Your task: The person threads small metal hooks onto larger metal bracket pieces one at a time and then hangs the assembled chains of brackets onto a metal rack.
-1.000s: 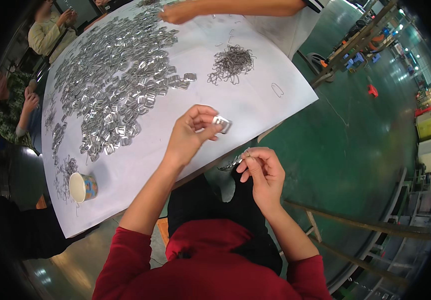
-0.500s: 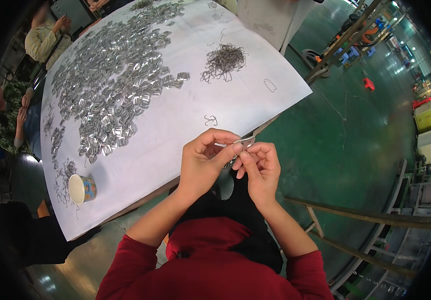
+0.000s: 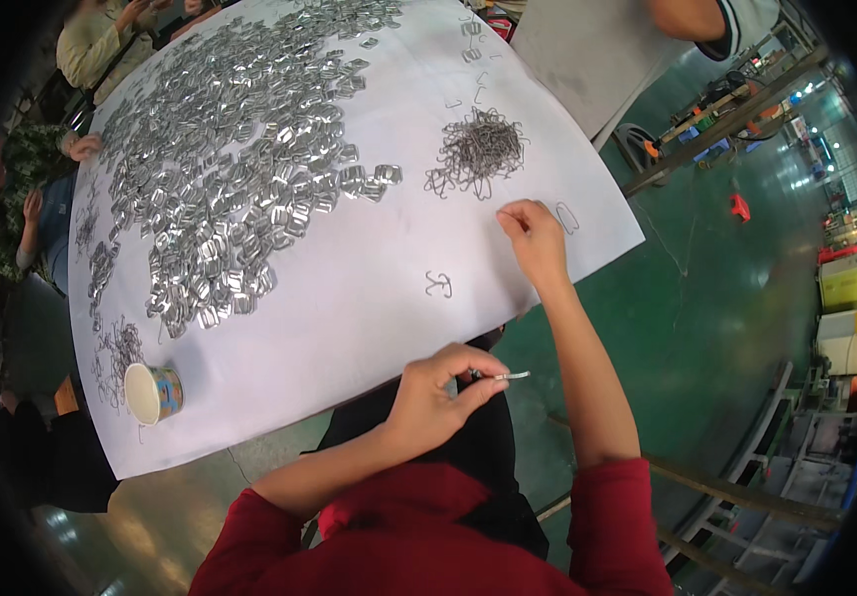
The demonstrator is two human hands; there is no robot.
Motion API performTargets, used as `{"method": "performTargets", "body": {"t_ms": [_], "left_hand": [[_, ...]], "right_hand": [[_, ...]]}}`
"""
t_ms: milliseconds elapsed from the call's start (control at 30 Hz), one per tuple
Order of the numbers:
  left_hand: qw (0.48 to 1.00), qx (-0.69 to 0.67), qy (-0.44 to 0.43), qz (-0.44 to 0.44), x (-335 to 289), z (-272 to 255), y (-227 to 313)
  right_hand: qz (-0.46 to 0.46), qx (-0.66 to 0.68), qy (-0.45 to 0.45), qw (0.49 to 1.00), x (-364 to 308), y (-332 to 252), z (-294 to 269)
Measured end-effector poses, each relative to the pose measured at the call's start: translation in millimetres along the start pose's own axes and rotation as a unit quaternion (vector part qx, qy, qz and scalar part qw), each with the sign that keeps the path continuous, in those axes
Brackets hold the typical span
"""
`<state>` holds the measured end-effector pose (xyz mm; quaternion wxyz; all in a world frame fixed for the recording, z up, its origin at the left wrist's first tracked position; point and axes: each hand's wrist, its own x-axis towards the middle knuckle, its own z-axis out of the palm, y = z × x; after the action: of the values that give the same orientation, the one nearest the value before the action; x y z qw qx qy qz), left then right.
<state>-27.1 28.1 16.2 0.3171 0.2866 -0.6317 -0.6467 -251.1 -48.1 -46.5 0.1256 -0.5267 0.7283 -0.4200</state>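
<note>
Near the table's front edge, my left hand [image 3: 443,392] pinches a small silver metal buckle [image 3: 518,375] between thumb and fingers; it shows nearly edge-on. My right hand [image 3: 536,240] is stretched out over the white tabletop [image 3: 379,263], its fingers closed. Whether anything is in them is too small to make out. Beyond that hand lies a tangled pile of thin wire hooks [image 3: 483,147]. A few loose wire hooks [image 3: 438,285] lie between my two hands, and a long wire loop [image 3: 567,219] is right beside my right hand.
A large heap of silver buckles [image 3: 239,169] spreads over the table's left and far side. A paper cup [image 3: 155,393] stands at the near left corner by more wire hooks [image 3: 118,358]. Other people [image 3: 95,45] work along the left side; another person's arm [image 3: 692,18] shows at the far right.
My right hand has left the buckle and moved forward over the table toward the wire pile. My left hand keeps the buckle, lower and nearer my body. An arm has appeared at the far right.
</note>
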Motion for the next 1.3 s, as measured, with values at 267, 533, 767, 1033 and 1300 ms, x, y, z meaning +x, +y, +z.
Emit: {"method": "performTargets", "body": {"t_ms": [267,533,767,1033,1300], "left_hand": [[1.0,-0.012,-0.02,0.0,7,-11,-13],[0.999,-0.025,-0.033,0.02,8,-10,-9],[0.999,-0.022,-0.036,-0.007,17,-2,2],[0.999,-0.032,-0.03,0.024,24,22,13],[0.997,-0.009,-0.021,0.068,24,47,18]], "right_hand": [[0.15,-0.24,-0.14,0.949,75,-8,51],[0.303,0.332,-0.272,0.851,46,-4,0],[0.266,0.411,-0.182,0.853,-42,-79,-91],[0.163,0.307,0.042,0.937,-153,-120,-108],[0.156,0.212,0.191,0.946,-163,-115,-98]]}}
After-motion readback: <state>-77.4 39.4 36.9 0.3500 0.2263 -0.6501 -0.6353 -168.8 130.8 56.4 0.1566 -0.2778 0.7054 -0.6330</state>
